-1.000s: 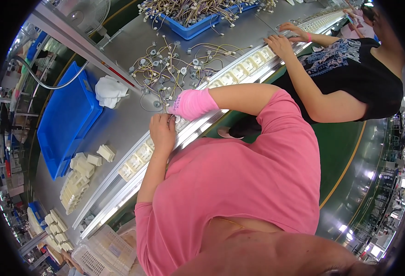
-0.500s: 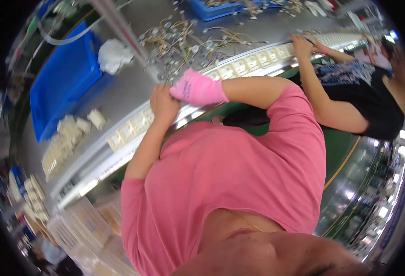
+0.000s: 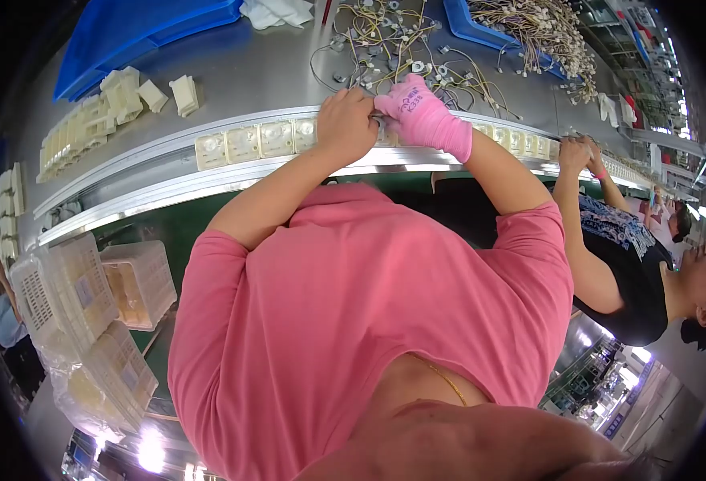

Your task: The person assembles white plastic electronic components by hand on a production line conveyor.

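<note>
Bare and curled, my left hand [image 3: 346, 124] rests at a metal rail [image 3: 160, 188] holding a row of square cream plastic housings [image 3: 277, 138]. Right beside it is my right hand [image 3: 429, 120] in a pink glove, its thumb and fingers pressed together close to my left fingertips. Both hands cover part of the row. Whatever lies between their fingers is hidden. Just beyond them, a loose pile of wire leads [image 3: 377, 36] with small round grey-white ends spreads over the metal table.
Loose cream housings [image 3: 120, 100] lie at the left, below a large blue tray [image 3: 152, 32]. A white cloth [image 3: 277, 12] sits behind. At far right, wire bundles [image 3: 537, 32] fill a blue bin [image 3: 461, 24]. Plastic baskets [image 3: 72, 289] stand lower left; a co-worker's hands [image 3: 579, 152] work farther along.
The whole view has turned and steadied, so the rail now runs more level across it. My two hands stay close together at the rail, with the gloved fingers still beside the bare ones.
</note>
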`<action>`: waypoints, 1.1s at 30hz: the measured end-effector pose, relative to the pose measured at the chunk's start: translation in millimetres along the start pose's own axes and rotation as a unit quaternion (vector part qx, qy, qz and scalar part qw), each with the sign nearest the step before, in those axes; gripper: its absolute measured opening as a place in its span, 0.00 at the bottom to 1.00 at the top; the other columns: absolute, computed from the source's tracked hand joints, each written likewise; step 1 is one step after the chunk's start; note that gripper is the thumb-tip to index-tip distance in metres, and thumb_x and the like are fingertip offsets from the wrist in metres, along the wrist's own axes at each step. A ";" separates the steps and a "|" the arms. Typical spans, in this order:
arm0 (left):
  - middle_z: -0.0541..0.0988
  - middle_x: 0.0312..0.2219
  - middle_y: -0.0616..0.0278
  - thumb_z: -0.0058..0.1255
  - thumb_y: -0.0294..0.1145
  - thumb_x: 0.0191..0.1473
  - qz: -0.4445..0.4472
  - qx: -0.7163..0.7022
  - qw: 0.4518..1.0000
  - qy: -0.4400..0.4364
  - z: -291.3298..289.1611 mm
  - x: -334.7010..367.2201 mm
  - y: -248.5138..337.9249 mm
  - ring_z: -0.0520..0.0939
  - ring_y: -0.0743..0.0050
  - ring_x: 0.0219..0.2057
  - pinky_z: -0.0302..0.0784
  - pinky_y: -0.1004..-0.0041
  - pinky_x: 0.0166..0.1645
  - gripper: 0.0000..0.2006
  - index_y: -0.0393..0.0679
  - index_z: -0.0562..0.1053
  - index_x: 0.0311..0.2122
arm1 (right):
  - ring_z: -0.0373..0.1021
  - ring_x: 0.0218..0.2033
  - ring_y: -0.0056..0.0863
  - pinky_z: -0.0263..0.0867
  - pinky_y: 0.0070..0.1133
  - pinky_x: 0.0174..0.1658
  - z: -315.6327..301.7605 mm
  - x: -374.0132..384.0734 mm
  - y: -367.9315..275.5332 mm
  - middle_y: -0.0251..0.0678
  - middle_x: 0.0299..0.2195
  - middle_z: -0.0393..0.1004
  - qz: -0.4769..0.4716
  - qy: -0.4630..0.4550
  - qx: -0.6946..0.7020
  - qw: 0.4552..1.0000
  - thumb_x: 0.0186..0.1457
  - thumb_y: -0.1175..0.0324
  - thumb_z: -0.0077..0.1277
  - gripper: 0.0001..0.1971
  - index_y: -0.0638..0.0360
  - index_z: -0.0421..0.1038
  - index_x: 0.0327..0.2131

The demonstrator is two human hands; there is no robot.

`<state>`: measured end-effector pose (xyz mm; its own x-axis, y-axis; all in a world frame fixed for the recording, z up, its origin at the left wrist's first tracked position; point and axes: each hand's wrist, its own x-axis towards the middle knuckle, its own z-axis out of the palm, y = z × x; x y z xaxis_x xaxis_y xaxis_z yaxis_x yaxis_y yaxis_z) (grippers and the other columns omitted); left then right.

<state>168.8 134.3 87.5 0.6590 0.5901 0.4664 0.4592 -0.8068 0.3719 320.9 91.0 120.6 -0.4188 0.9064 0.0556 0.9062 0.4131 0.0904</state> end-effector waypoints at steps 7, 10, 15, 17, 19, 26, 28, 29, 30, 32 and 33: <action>0.68 0.25 0.59 0.46 0.28 0.38 0.020 0.026 0.999 0.023 6.7 -30.1 3.1 0.69 0.60 0.32 0.62 0.64 0.35 0.04 0.41 0.68 0.24 | 0.67 0.20 0.33 0.61 0.22 0.35 27.8 12.8 43.2 0.37 0.18 0.69 0.135 -0.042 0.569 0.810 0.40 0.68 0.48 0.08 0.59 0.70 0.26; 0.67 0.25 0.60 0.46 0.29 0.39 0.015 0.027 0.999 0.016 10.8 -39.7 7.1 0.68 0.60 0.32 0.61 0.64 0.35 0.04 0.42 0.66 0.23 | 0.67 0.35 0.36 0.61 0.27 0.43 67.1 38.3 72.8 0.42 0.35 0.69 0.175 0.076 0.353 0.916 0.40 0.70 0.48 0.19 0.55 0.68 0.41; 0.67 0.25 0.59 0.47 0.30 0.39 -0.004 0.019 1.000 0.000 16.7 -52.9 19.0 0.68 0.60 0.32 0.61 0.64 0.34 0.05 0.42 0.67 0.23 | 0.52 0.54 0.41 0.53 0.30 0.52 82.7 60.3 43.2 0.44 0.53 0.53 0.001 0.067 -0.104 0.992 0.37 0.70 0.49 0.24 0.50 0.65 0.45; 0.67 0.25 0.59 0.47 0.30 0.39 -0.002 0.009 1.000 0.000 23.4 -58.7 27.6 0.68 0.60 0.32 0.61 0.64 0.34 0.05 0.42 0.67 0.23 | 0.50 0.55 0.39 0.52 0.32 0.53 109.7 53.4 46.4 0.42 0.52 0.56 -0.023 0.048 -0.123 0.991 0.36 0.69 0.49 0.19 0.51 0.68 0.38; 0.67 0.25 0.59 0.47 0.30 0.40 -0.013 -0.026 1.000 -0.007 34.7 -68.4 33.2 0.68 0.60 0.32 0.61 0.64 0.34 0.05 0.42 0.67 0.23 | 0.58 0.50 0.38 0.57 0.30 0.49 116.9 45.1 46.8 0.40 0.44 0.66 -0.066 -0.075 -0.115 0.988 0.39 0.69 0.48 0.10 0.54 0.69 0.30; 0.70 0.27 0.58 0.49 0.30 0.40 -0.045 -0.136 0.985 -0.100 42.7 -74.4 26.4 0.70 0.61 0.34 0.63 0.65 0.37 0.07 0.41 0.69 0.28 | 0.70 0.30 0.37 0.64 0.28 0.35 80.2 -16.8 92.6 0.40 0.26 0.72 0.088 0.070 0.159 0.981 0.47 0.64 0.43 0.11 0.61 0.69 0.29; 0.70 0.31 0.57 0.50 0.29 0.41 -0.085 -0.205 0.967 -0.125 38.0 -64.6 23.9 0.70 0.60 0.37 0.63 0.66 0.41 0.10 0.40 0.69 0.32 | 0.69 0.27 0.31 0.64 0.26 0.34 66.6 -30.9 101.3 0.36 0.25 0.72 0.158 0.167 0.284 0.931 0.50 0.64 0.43 0.11 0.62 0.69 0.29; 0.71 0.34 0.55 0.50 0.28 0.42 -0.127 -0.272 0.942 -0.148 35.2 -58.2 22.1 0.70 0.60 0.40 0.63 0.66 0.44 0.13 0.40 0.69 0.36 | 0.68 0.25 0.28 0.64 0.24 0.33 56.9 -36.1 100.7 0.34 0.25 0.71 0.206 0.215 0.380 0.876 0.51 0.65 0.42 0.11 0.62 0.69 0.28; 0.71 0.34 0.55 0.50 0.28 0.42 -0.131 -0.271 0.942 -0.145 33.7 -52.3 19.9 0.70 0.60 0.40 0.63 0.66 0.44 0.13 0.40 0.69 0.36 | 0.66 0.25 0.22 0.64 0.20 0.33 28.4 -39.2 86.5 0.30 0.24 0.70 0.222 0.248 0.449 0.829 0.53 0.67 0.41 0.10 0.64 0.68 0.28; 0.69 0.39 0.51 0.49 0.29 0.41 -0.070 -0.262 0.963 0.000 34.3 -34.3 20.8 0.67 0.52 0.43 0.60 0.62 0.49 0.19 0.38 0.65 0.42 | 0.66 0.26 0.22 0.64 0.20 0.34 27.2 -34.9 90.4 0.31 0.24 0.70 0.206 0.378 0.636 0.641 0.52 0.69 0.41 0.09 0.64 0.68 0.28; 0.69 0.39 0.51 0.49 0.29 0.41 -0.069 -0.263 0.962 -0.001 33.7 -24.4 20.5 0.67 0.52 0.43 0.60 0.62 0.49 0.19 0.38 0.65 0.42 | 0.67 0.27 0.22 0.65 0.19 0.35 26.5 -31.2 93.1 0.32 0.24 0.70 0.171 0.474 0.768 0.397 0.51 0.70 0.41 0.08 0.65 0.67 0.28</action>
<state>182.2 102.4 56.7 0.6144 0.6897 0.3832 0.1777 -0.5941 0.7845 419.9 103.5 101.0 0.5682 0.7934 0.2186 -0.4169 0.5065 -0.7547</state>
